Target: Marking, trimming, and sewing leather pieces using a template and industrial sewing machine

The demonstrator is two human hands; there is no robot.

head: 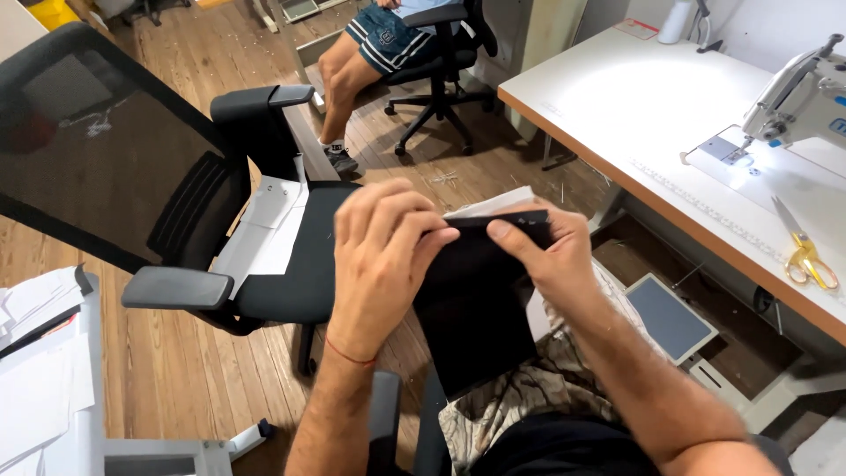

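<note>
Both my hands hold up a piece of black fabric with a white layer showing behind its top edge. My left hand pinches the upper left edge with thumb and fingers. My right hand grips the upper right edge, thumb pressed on the front. The cloth hangs down over my lap, above patterned trousers. A red thread bracelet circles my left wrist.
An empty black office chair with white pieces on its seat stands to the left. A sewing machine and yellow-handled scissors sit on the white table at right. Another person sits on a chair behind. Papers lie at left.
</note>
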